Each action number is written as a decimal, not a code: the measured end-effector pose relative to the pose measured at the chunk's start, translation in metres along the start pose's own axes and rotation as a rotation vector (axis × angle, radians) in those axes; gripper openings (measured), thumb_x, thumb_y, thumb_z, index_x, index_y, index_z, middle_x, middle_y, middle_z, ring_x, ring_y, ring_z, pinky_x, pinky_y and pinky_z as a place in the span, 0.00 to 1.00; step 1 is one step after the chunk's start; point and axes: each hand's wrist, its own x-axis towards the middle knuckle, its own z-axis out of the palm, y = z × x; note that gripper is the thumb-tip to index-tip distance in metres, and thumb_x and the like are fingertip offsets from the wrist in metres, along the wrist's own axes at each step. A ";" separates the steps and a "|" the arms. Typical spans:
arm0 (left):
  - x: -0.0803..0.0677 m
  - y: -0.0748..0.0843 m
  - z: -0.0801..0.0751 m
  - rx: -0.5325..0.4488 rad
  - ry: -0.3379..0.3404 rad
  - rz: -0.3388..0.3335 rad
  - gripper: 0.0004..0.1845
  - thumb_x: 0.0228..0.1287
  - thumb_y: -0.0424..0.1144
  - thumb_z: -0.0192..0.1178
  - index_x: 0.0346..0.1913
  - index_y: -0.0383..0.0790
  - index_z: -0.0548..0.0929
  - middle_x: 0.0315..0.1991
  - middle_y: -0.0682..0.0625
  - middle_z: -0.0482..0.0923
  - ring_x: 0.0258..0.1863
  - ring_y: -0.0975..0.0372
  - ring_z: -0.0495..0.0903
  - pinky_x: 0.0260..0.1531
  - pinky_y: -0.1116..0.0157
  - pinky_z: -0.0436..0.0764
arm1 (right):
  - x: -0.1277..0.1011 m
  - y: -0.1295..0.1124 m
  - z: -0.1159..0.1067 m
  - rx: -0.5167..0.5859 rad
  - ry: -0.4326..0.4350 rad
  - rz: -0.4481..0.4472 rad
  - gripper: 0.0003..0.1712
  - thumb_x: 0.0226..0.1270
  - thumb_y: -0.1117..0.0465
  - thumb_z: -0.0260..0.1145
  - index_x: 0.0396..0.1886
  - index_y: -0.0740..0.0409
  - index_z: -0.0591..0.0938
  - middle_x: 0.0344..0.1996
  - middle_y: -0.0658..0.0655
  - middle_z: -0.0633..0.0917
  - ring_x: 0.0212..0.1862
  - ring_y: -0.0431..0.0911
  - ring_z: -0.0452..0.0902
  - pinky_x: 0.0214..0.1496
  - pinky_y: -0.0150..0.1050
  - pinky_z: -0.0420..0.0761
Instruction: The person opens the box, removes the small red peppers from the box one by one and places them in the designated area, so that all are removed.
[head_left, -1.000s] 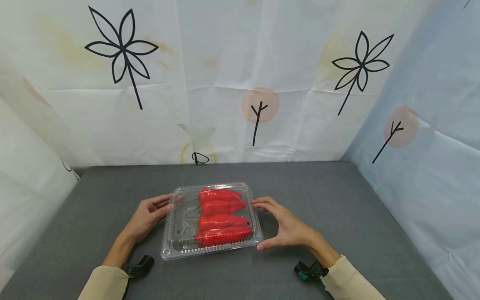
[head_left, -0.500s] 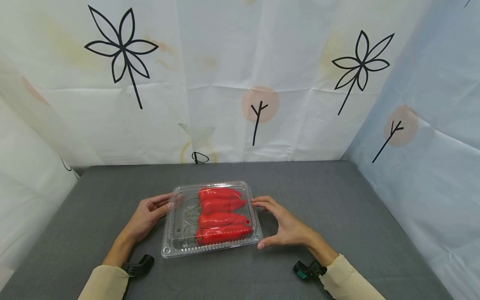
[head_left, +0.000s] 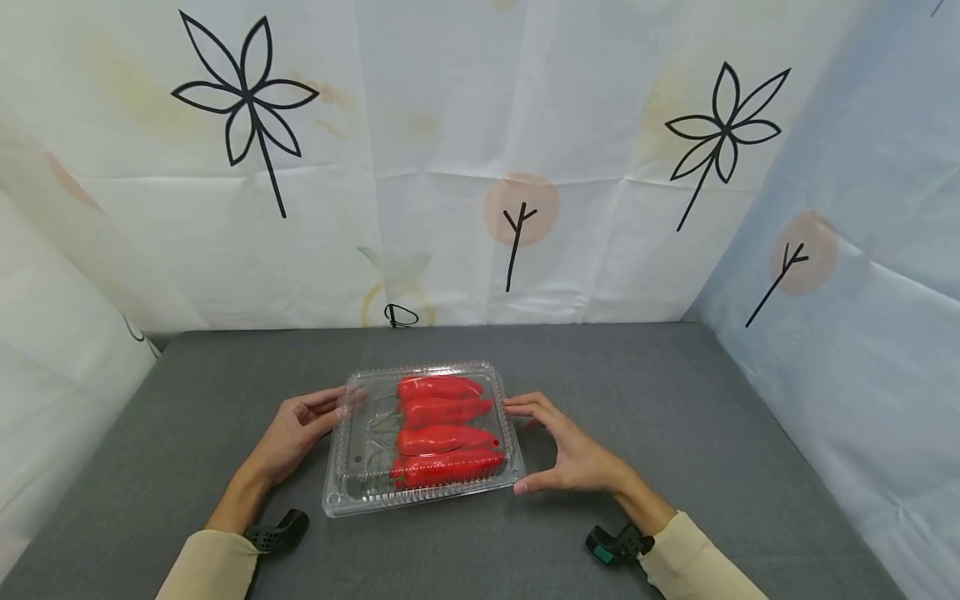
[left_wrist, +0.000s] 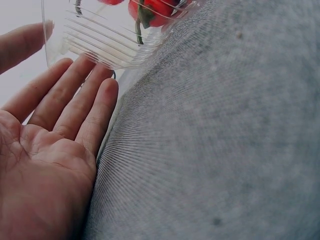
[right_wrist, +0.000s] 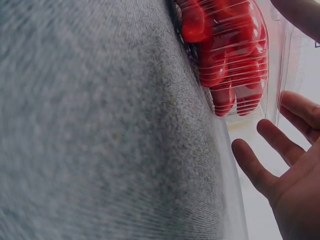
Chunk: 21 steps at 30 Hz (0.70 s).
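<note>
A clear plastic clamshell box (head_left: pixel 360 479) lies on the grey table, its lid down. Several red peppers (head_left: pixel 442 440) with green stems show through it, side by side. At the box's left side is my left hand (head_left: pixel 296 433), its fingers straight and their tips at the wall below the rim; the thumb tip meets the rim in the left wrist view. My right hand (head_left: pixel 573 454) spans the right side with fingers spread. Its index fingertip is at the rim and its thumb at the front right corner, while two lower fingers (right_wrist: pixel 255 167) stand apart from the box.
Grey cloth covers the table (head_left: pixel 600 367). A white printed curtain (head_left: pixel 442 167) rises behind its back edge, and more curtain (head_left: pixel 862 250) hangs along the right. Black wrist straps (head_left: pixel 277 533) sit below both hands, beside cream sleeves (head_left: pixel 210 567).
</note>
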 end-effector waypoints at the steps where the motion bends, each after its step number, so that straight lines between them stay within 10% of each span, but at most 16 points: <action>1: 0.000 0.000 0.000 0.010 -0.005 0.003 0.26 0.75 0.26 0.55 0.71 0.19 0.64 0.63 0.47 0.80 0.62 0.64 0.79 0.54 0.68 0.81 | 0.000 -0.001 0.000 0.008 0.003 0.010 0.50 0.53 0.54 0.83 0.73 0.53 0.68 0.71 0.53 0.67 0.70 0.48 0.65 0.65 0.55 0.73; 21: 0.000 0.003 0.000 0.038 -0.065 0.007 0.28 0.73 0.24 0.56 0.72 0.18 0.62 0.63 0.54 0.80 0.60 0.64 0.80 0.51 0.66 0.83 | 0.002 -0.012 -0.003 0.032 0.018 0.031 0.44 0.50 0.58 0.85 0.66 0.66 0.77 0.64 0.57 0.74 0.72 0.57 0.65 0.71 0.44 0.69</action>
